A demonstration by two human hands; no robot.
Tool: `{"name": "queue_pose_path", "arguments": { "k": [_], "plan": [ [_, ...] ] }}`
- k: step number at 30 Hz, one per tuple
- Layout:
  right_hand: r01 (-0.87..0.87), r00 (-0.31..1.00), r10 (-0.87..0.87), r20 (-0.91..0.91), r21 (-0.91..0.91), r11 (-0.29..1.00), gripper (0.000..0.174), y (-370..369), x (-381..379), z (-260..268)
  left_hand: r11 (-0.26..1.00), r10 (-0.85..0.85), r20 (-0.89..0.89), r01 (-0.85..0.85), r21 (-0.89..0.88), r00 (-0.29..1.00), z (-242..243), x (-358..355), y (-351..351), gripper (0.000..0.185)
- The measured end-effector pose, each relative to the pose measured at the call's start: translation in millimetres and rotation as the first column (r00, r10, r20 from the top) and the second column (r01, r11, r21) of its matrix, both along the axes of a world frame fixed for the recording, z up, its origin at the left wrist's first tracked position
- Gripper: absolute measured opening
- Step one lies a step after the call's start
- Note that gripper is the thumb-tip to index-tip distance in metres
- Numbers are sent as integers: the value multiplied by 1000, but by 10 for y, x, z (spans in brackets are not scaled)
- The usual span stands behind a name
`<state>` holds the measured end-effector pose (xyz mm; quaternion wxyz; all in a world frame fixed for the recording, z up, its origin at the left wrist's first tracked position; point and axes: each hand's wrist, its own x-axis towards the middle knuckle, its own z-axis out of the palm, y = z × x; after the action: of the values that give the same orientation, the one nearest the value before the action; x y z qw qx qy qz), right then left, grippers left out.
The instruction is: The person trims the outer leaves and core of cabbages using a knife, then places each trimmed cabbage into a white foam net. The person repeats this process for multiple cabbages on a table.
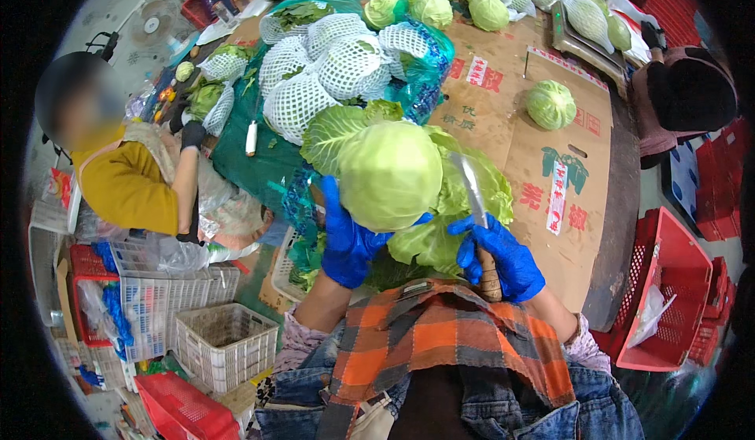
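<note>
My left hand (352, 239), in a blue glove, supports a round pale green cabbage (390, 176) from its lower left side. Gripped by its wooden handle, a knife (470, 186) with a curved metal blade points up and away in my right hand (501, 257), also blue-gloved. Loose outer cabbage leaves (483, 189) spread around and under the cabbage. Just beyond it lies a pile of cabbages in white foam net sleeves (348, 65) on a green mesh sack (245, 145). A white-handled tool (252, 138) rests on that sack.
Flattened cardboard (501, 110) covers the table, with a single cabbage (551, 105) at right and more bare cabbages (439, 3) at the far side. A weighing scale (590, 45) stands at far right. Co-workers (133, 180) are on both sides. Red crates (666, 286) and a white crate (227, 345) flank me.
</note>
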<state>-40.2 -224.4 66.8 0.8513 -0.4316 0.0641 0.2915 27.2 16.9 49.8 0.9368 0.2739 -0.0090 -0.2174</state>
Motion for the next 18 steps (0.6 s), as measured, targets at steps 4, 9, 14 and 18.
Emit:
{"name": "queue_pose_path", "arguments": {
  "k": [4,9,14,18],
  "plan": [
    [313,931,-219,291,-328,891,29,-141,2,50,716,59,387,-309,625,920,-119,57,-151,102],
    [701,594,479,646,-708,86,22,-204,61,-317,184,-285,783,-770,611,553,-375,64,-449,117],
    [655,616,637,463,-750,-88,18,-203,173,-385,-10,-391,666,-726,688,636,-245,2,-667,125],
    [635,631,628,455,-768,-82,21,-276,338,-444,-46,-404,650,-724,688,643,-222,27,-729,126]
  ]
}}
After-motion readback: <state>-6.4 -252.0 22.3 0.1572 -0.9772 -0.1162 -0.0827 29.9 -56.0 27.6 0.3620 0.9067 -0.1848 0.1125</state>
